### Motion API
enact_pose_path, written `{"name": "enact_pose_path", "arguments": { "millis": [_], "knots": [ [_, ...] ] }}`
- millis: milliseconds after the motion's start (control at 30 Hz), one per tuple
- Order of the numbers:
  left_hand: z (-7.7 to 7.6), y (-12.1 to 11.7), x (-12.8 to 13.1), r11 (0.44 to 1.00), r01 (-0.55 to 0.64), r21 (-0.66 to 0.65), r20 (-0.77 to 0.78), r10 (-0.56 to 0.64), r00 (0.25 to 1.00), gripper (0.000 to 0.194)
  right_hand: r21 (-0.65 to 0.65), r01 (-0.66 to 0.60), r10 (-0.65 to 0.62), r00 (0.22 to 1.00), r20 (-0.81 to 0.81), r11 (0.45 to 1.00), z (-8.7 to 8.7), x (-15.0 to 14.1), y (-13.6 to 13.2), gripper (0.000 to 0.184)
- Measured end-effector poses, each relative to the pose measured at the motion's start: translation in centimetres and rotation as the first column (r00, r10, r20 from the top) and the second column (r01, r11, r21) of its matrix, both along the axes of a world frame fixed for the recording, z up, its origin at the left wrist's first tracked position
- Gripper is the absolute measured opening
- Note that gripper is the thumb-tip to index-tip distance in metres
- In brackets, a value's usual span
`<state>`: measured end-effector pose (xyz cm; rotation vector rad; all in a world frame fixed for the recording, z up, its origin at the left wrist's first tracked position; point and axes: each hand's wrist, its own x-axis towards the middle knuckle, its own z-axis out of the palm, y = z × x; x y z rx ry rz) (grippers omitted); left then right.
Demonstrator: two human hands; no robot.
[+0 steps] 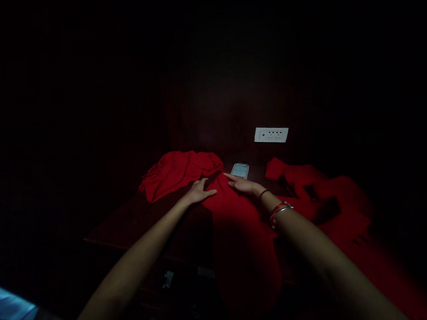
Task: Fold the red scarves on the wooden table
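LIGHT: deep gloom is filling the room, a faint glow is touching the middle | WALL: dark reddish wall (211, 113) is standing behind, bearing a white socket panel (283, 134) | FURNITURE: dark tabletop (120, 223) is abutting it | LOWER LEFT: pale-blue patch (11, 305) is shining

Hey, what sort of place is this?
Probably a dim indoor room, maybe in a home: there's a wall socket, plus a phone and red cloth on a dark tabletop.
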<state>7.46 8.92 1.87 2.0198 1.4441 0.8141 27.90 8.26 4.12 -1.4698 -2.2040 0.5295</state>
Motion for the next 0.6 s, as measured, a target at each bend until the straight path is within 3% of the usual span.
{"name": "enact_pose_path", "arguments": {
  "millis": [100, 233, 333, 500, 600],
  "knots": [
    [-0.3, 0.6, 1.1, 0.995, 0.091, 0.045, -0.173, -0.082, 0.981, 0.035, -0.039, 0.016, -0.017, 1.000, -0.003, 0.999, -0.7, 0.8, 0.1, 0.057],
    [-0.9, 1.9, 0.9, 0.994, -0.105, -0.001, -0.027, 0.105, 0.994, 0.002, 0.069, 0.050, -0.059, 0.990, 0.131, 0.996, -1.6, 2.9, -0.3, 0.063],
    [-1.3, 2.7, 0.0, 0.979, -0.190, -0.079, 0.048, 0.194, 0.980, 0.011, 0.097, 0.175, -0.186, 0.975, 0.120, 0.980, -2.0, 4.1, -0.7, 0.058],
    [-0.9, 3.2, -0.7, 0.981, -0.178, -0.079, 0.064, 0.183, 0.981, 0.016, 0.007, 0.334, -0.334, 0.940, 0.071, 0.942, -1.8, 4.2, -0.2, 0.024],
    [-0.3, 3.4, -0.6, 0.986, -0.146, -0.077, 0.110, 0.154, 0.982, 0.017, -0.030, 0.369, -0.368, 0.929, 0.036, 0.929, -1.0, 4.4, 0.4, 0.025]
  ]
}}
